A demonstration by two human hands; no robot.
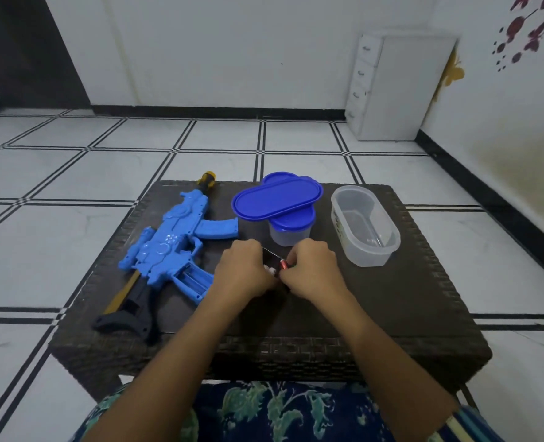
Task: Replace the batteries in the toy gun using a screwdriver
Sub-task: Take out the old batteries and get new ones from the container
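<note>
A blue toy gun with a black stock and yellow muzzle lies on the left of a dark woven table. My left hand and my right hand meet at the table's middle, fingers closed around small items. A red battery shows between them, pinched by my right fingers. A dark flat piece juts out from my left hand, and something small and white sits under its fingers. No screwdriver is clearly visible.
A small clear tub with a blue lid stands behind my hands, with two larger blue lids stacked on it. An open clear oval container sits at the right. Tiled floor surrounds the table; a white drawer cabinet stands by the wall.
</note>
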